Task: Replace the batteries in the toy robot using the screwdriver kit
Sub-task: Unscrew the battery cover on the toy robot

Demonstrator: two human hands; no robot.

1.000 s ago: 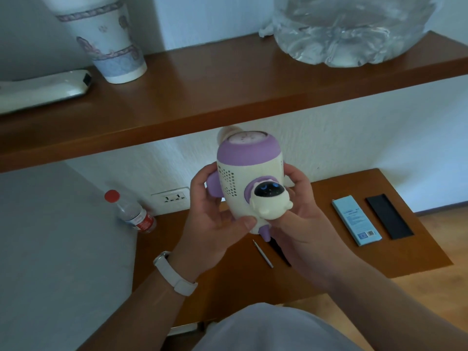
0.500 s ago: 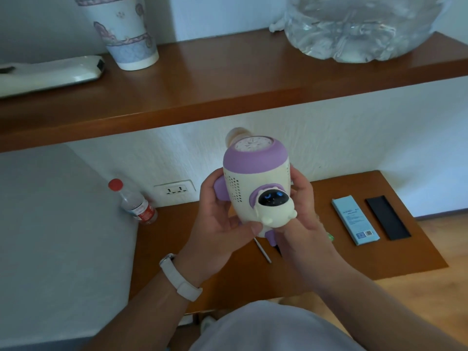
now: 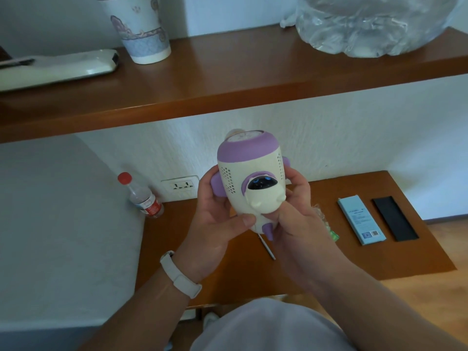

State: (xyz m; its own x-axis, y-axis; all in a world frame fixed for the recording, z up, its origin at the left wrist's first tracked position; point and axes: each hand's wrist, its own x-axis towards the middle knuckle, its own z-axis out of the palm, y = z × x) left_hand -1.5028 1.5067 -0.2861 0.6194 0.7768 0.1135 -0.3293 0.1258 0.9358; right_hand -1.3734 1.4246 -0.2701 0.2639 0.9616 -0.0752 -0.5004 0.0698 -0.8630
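A cream and purple toy robot [image 3: 249, 173] is held in mid-air above the low wooden table [image 3: 417, 259], its dark face towards me. My left hand [image 3: 215, 224] grips its left side, thumb across the bottom. My right hand [image 3: 296, 214] grips its right side and underside. A thin metal screwdriver [image 3: 267, 248] lies on the table under the toy, partly hidden by my hands. A light blue screwdriver kit box [image 3: 361, 220] and its black tray [image 3: 395, 225] lie side by side at the table's right. A bit of green and clear packaging [image 3: 330, 229] peeks out behind my right hand.
A clear bottle with a red cap [image 3: 143, 196] leans at the table's far left by a wall socket [image 3: 181, 184]. A wooden shelf [image 3: 228, 79] overhead holds a paper cup [image 3: 141, 29], a white remote [image 3: 63, 65] and a crumpled plastic bag [image 3: 367, 24].
Both hands have turned the toy slightly, so its face now points more to the right and its right purple arm shows. The camera has tilted a little.
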